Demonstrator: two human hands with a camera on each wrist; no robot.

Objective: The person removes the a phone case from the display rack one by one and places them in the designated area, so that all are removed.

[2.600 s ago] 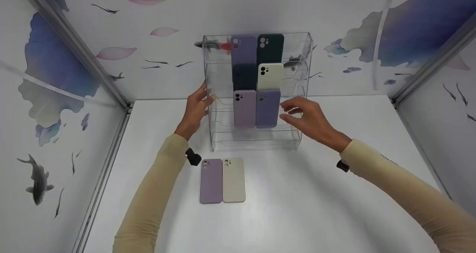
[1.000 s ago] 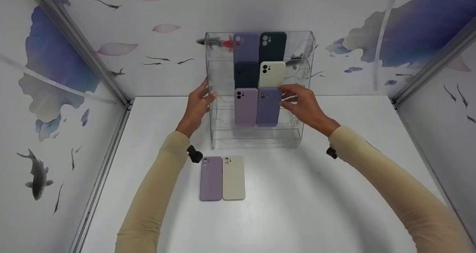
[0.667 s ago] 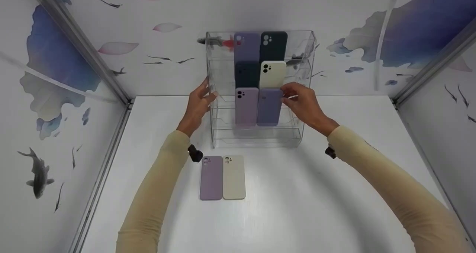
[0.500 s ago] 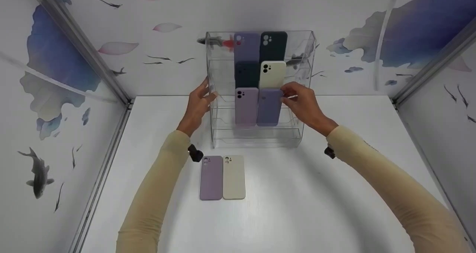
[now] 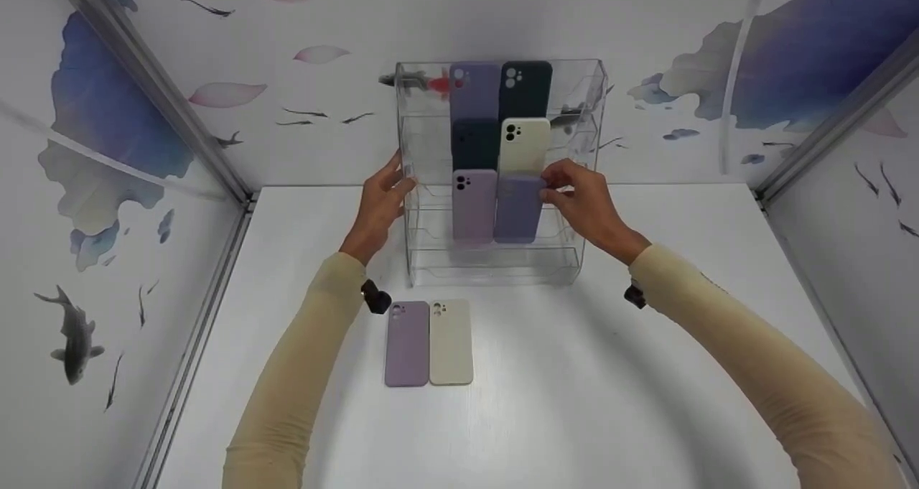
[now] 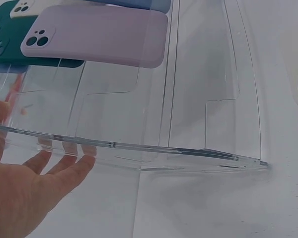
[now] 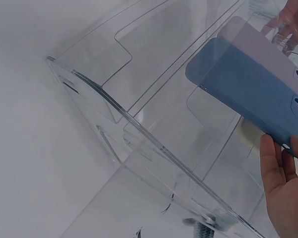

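A clear acrylic tiered rack [image 5: 431, 259] stands at the back of the table with several phone cases leaning in it in two columns. My left hand [image 5: 377, 205] holds the rack's left side panel, thumb at its front edge; the fingers show through the panel [image 6: 154, 148] in the left wrist view. My right hand [image 5: 592, 205] pinches the upper right edge of the blue-violet phone case [image 5: 518, 212], its top tipped forward. Beside it leans a pale lilac phone case [image 5: 474, 209]. In the right wrist view, thumb and fingers grip the case [image 7: 248, 79] near its camera-hole end.
Above lean a cream case [image 5: 524, 144], a dark navy case [image 5: 474, 144], a violet case [image 5: 474, 90] and a dark green case [image 5: 525, 90]. A mauve case [image 5: 407, 345] and another cream case [image 5: 451, 345] lie flat on the white table [image 5: 574, 403]. Printed walls [image 5: 323, 137] enclose it.
My right hand has moved in from beside the rack and taken the blue-violet case by its upper right edge. The case's top has tipped forward. My left hand keeps its hold.
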